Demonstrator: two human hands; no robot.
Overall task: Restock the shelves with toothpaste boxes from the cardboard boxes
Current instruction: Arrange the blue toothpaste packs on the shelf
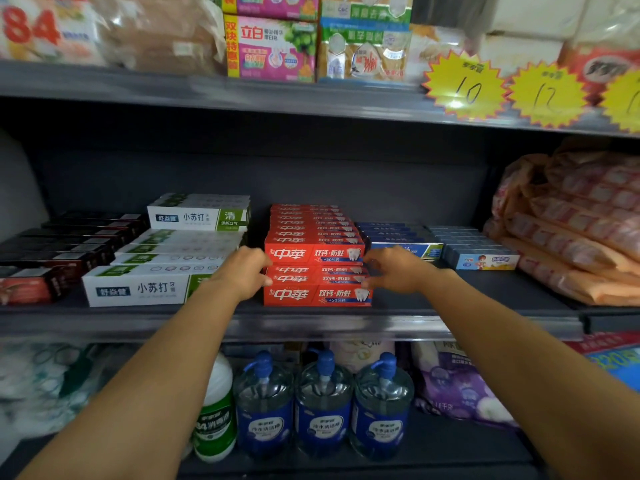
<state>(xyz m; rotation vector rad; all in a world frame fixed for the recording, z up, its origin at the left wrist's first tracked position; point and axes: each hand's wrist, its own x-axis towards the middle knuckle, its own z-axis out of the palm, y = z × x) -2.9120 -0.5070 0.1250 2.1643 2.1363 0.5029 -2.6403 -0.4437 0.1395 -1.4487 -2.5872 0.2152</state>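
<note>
Both hands, left hand [246, 271] and right hand [398, 270], press curled fingers against the ends of the red toothpaste boxes [317, 271] on the middle shelf [485, 299].

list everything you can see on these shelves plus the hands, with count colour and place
red toothpaste boxes: many, red, two stacked rows, middle shelf centre
white-green toothpaste boxes: several, white and green, left of the red ones
black toothpaste boxes: several, black, middle shelf far left
blue toothpaste boxes: several, dark blue, right of the red ones
grey-blue toothpaste boxes: several, grey-blue, further right
pink packets: a pile, pink-orange, middle shelf far right
price tags: three, yellow, upper shelf edge
pump bottles: three, clear with blue labels, bottom shelf
disinfectant bottle: one, white and green, left of the pump bottles
purple bag: one, purple, bottom shelf right
left hand: grip on left end of red stack
right hand: grip on right end
</note>
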